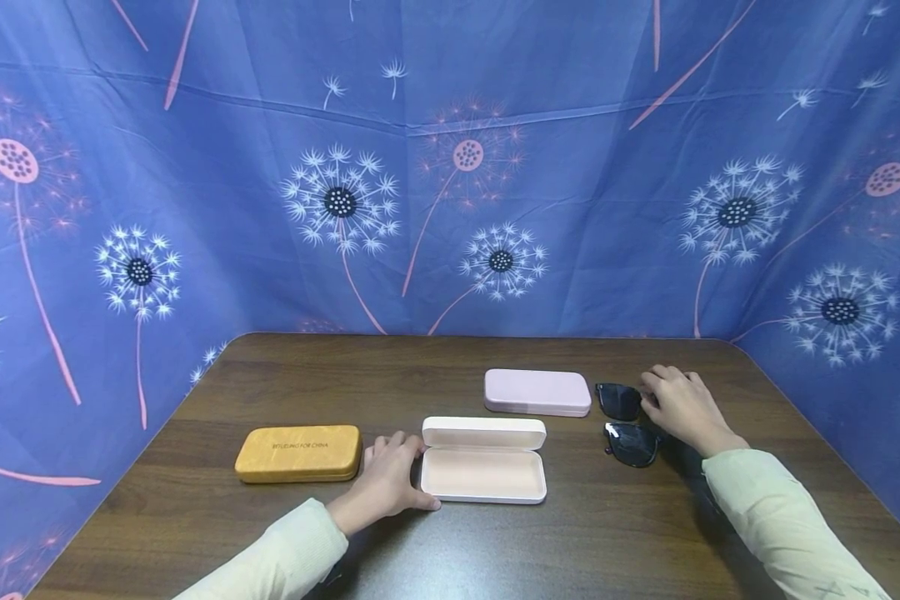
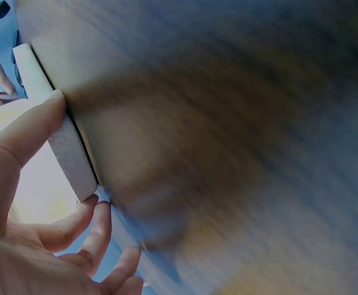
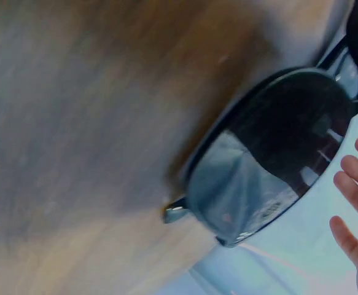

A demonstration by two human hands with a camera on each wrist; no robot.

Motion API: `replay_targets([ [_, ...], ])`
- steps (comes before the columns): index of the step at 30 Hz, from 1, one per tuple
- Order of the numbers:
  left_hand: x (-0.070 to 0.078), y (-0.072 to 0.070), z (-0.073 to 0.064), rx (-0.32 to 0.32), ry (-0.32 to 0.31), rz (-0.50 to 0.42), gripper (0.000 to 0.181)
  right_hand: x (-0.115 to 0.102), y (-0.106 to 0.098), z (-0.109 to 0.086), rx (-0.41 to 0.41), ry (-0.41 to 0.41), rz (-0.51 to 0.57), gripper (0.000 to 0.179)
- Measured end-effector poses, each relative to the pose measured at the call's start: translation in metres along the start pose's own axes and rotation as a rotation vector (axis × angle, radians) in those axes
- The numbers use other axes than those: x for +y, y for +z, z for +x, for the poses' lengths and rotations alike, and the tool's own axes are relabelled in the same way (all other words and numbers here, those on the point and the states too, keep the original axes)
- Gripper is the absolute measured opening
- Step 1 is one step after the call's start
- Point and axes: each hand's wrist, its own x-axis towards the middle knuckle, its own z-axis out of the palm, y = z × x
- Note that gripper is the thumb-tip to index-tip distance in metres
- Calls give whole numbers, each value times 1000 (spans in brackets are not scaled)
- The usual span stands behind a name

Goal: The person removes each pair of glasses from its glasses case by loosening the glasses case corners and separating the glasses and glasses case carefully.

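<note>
My left hand [image 1: 392,475] holds the left end of an open white glasses case [image 1: 483,477]. Its thumb lies along the front edge and the fingers are at the left side, with the index fingertip at a corner in the left wrist view. The lid of the case stands raised at the back, and the pale inside shows nothing in it. On the right, a pair of black sunglasses [image 3: 271,153] rests on the table. My right hand [image 1: 681,404] is beside its right side, fingers loosely bent; in the right wrist view, a gap shows between fingertips and lens.
A closed yellow glasses case [image 1: 297,455] lies left of my left hand. Behind the white case is a closed pale pink one [image 1: 537,392], near the sunglasses. All stand on a brown wooden table [image 1: 330,375], with a blue dandelion-print cloth [image 1: 600,192] hanging behind.
</note>
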Motion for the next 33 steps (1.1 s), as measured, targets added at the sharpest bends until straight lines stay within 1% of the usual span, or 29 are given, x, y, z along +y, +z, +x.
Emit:
replay_targets([
  [7,-2,1,0,7,10,-3,65,-14,-8,3,86,-47,1,15],
  [13,-2,1,0,-4,3,-9,66,-31,-14,6,133,-92,22,18],
  [24,0,0,0,0,2,1,64,-68,-21,10,224,-205,79,15],
  [27,0,-1,0,-2,0,-3,64,-76,-21,11,239,-227,94,15],
  [33,-1,0,1,0,0,-4,64,-94,-22,10,228,-254,111,17],
])
